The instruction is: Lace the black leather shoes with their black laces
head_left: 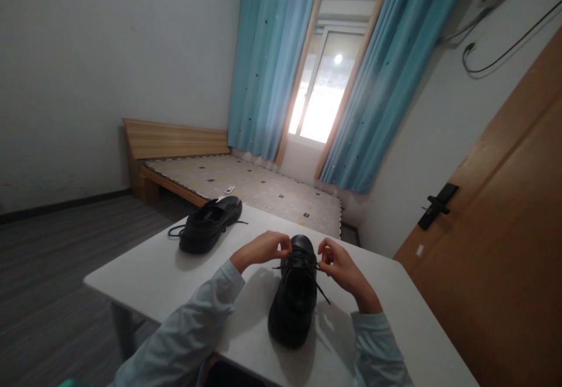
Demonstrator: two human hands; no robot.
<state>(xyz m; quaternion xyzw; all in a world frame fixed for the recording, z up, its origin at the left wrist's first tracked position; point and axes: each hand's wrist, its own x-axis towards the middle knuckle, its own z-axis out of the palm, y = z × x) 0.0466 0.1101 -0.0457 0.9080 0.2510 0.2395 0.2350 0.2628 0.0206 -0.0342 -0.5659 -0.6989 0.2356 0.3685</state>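
While we work this shoe's laces, our right fingers pinch them, and our left fingers seem to; we think the next move needs even pulling.

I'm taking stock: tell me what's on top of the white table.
A black shoe between the left hand and right hand, and another black shoe off to the left. The tabletop beneath the shoes and behind the sleeves is hidden.
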